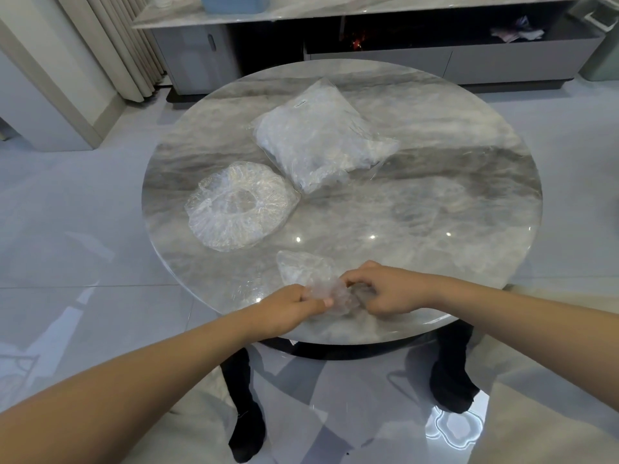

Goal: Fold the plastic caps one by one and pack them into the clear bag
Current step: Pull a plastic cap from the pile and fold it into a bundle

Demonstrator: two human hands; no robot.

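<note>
A crumpled clear plastic cap (308,272) lies at the near edge of the round marble table (452,202). My left hand (288,304) pinches its near end, and my right hand (382,291) grips the same cap just to the right. The two hands almost touch. A pile of spread-open clear caps (237,205) sits on the table's left side. Behind it, at the middle, lies the clear bag (318,139), puffed with caps inside.
The table's right half is bare marble. A low grey cabinet (385,58) stands behind the table, and curtains (114,41) hang at the back left. Glossy floor tiles surround the table, and dark table legs (244,396) show below its edge.
</note>
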